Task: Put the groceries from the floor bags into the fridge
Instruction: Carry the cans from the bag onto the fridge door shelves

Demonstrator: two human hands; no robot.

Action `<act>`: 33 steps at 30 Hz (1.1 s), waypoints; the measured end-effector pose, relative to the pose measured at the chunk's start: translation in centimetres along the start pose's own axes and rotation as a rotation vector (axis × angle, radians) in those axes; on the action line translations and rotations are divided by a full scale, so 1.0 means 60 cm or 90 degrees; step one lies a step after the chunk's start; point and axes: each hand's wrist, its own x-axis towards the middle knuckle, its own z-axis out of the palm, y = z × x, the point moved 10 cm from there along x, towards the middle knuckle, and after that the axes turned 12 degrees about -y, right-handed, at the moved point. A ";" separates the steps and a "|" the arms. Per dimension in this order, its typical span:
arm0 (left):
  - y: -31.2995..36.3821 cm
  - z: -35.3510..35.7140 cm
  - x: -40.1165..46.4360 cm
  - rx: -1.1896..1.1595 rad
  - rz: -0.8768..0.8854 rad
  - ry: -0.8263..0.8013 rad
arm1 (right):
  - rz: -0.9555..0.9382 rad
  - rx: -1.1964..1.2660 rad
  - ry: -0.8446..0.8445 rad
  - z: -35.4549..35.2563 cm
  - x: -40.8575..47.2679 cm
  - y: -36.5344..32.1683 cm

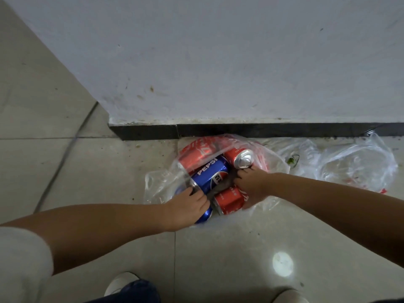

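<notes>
Head view, looking down at tiled floor point(218, 248) by a wall point(218, 51); no fridge in sight. Clear bag point(161, 182) against the skirting holds five cans, none lifted out. A second bag point(360, 165) beside it looks nearly spent. Left hand point(188, 206) grips the end of the Pepsi can point(209, 173). Right hand point(251, 182) reaches among the red cans point(229, 200), fingers curled; grasp unclear. Most work remains.

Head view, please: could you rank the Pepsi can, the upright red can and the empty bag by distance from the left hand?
1. Pepsi can: at the left hand's fingers, lying in the bag.
2. Upright red can: farther right, by the right hand.
3. Empty bag: far right, near the baseboard.
</notes>
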 end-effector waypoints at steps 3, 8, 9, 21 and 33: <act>0.004 0.016 0.003 -0.023 -0.024 -0.047 | -0.026 0.049 -0.037 -0.010 0.005 -0.008; 0.001 0.012 0.022 -0.085 -0.031 -0.083 | -0.013 0.059 -0.080 0.003 0.016 -0.015; -0.002 0.009 0.025 -0.099 -0.033 -0.092 | -0.013 0.027 -0.065 0.000 0.011 -0.015; -0.083 0.006 -0.010 -0.537 -0.036 0.016 | -0.066 0.595 0.159 -0.010 -0.065 0.064; -0.104 0.014 -0.039 -0.842 -0.191 0.145 | -0.078 1.034 0.287 0.039 -0.027 0.006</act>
